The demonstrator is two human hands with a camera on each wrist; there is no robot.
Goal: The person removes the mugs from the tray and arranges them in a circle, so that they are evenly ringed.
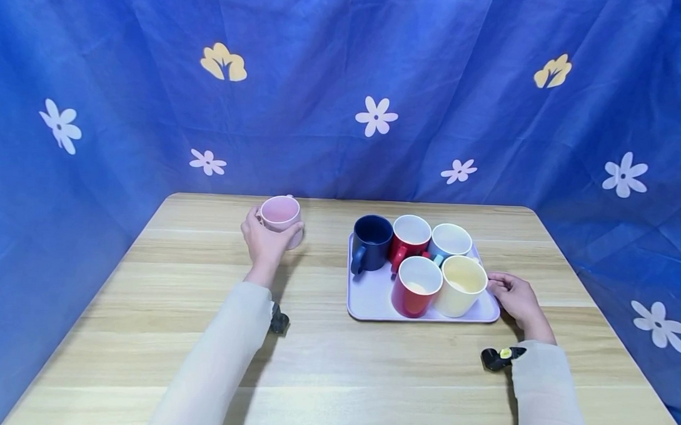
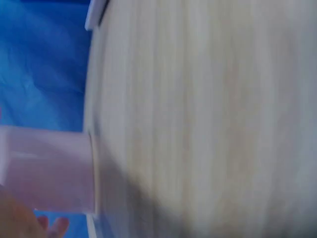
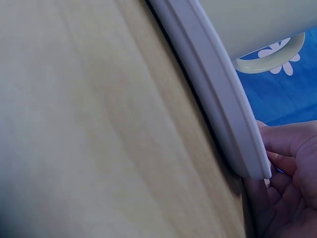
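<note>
On the left of the table, my left hand [image 1: 266, 240] grips a pink mug [image 1: 280, 216] round its side. In the left wrist view the mug [image 2: 54, 171] has its base at or just above the wood; blur hides whether they touch. A lilac tray [image 1: 365, 301] with several mugs lies right of centre. My right hand [image 1: 516, 297] pinches the tray's right edge, thumb by the rim and fingers curled low beside it in the right wrist view. Closest to that hand stands a cream mug [image 1: 458, 298], its handle [image 3: 272, 62] facing the right side.
Also on the tray are a navy mug [image 1: 373, 251], a red mug [image 1: 410, 237] at the back, another red mug [image 1: 413, 296] in front, and a light blue mug [image 1: 451, 241]. A blue curtain [image 1: 321, 112] hangs behind the wooden table [image 1: 335, 375] and at both sides.
</note>
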